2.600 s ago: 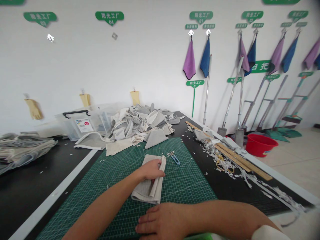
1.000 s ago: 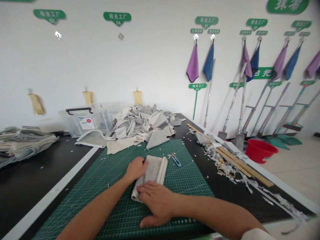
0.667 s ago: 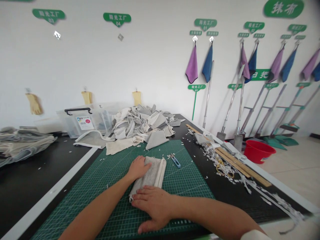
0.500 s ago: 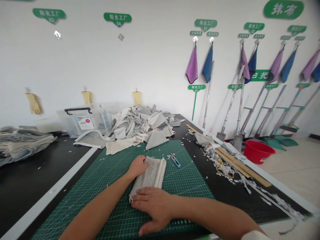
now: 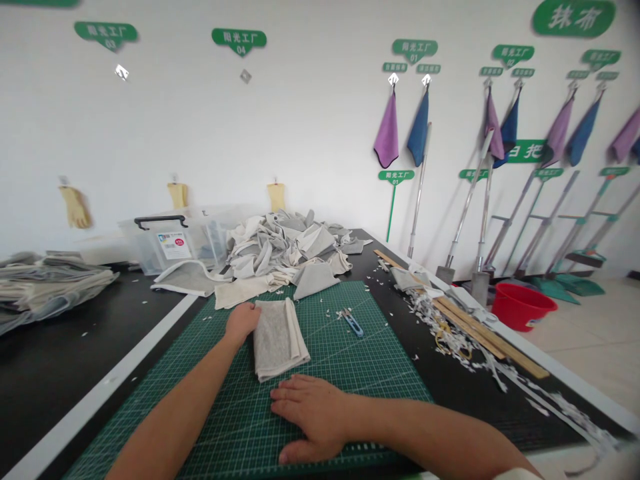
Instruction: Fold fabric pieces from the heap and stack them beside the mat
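Note:
A folded grey cloth [image 5: 278,339] with pale edges lies on the green cutting mat [image 5: 350,393]. My left hand [image 5: 243,320] grips its upper left corner, the fingertips partly hidden by the cloth. Just below the cloth, my right hand [image 5: 313,417] rests flat on the mat, fingers spread, holding nothing. To the right of the cloth lies a pair of blue-handled thread snips [image 5: 353,323] among small white scraps.
A heap of grey and cream cloths [image 5: 285,247] sits at the back beside a clear plastic box [image 5: 150,247]. Stacked cloths [image 5: 50,287] lie at left. Along the right edge are wooden strips [image 5: 493,340] and shredded trimmings [image 5: 450,337]. A red bucket [image 5: 523,307] stands beyond.
The folded cloth has shifted left and turned slightly, drawn by my left hand. My right hand has come off the cloth and now lies on the mat.

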Demonstrator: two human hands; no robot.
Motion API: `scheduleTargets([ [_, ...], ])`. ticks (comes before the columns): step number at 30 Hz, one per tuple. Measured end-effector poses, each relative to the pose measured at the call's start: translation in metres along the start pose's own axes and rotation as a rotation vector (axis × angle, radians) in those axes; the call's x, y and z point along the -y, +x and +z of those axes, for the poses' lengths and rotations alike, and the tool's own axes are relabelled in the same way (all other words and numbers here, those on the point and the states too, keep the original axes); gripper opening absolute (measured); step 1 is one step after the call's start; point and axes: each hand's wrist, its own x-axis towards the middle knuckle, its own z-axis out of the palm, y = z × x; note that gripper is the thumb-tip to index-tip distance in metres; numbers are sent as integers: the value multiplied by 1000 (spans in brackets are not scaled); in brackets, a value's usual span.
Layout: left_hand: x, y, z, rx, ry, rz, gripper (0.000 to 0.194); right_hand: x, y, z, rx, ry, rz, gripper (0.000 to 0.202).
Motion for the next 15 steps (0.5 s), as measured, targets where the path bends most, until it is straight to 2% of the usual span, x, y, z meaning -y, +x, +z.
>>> scheduleTargets([
  [6, 66, 12, -39, -79, 58, -229, 29, 0, -2, -4, 18, 98, 20, 66],
  [10, 106, 6, -63, -85, 36, -314, 25, 2, -1, -5, 18, 145, 38, 68],
  [15, 148, -9, -82, -104, -19, -387, 28, 3, -1, -7, 28, 176, 55, 67],
])
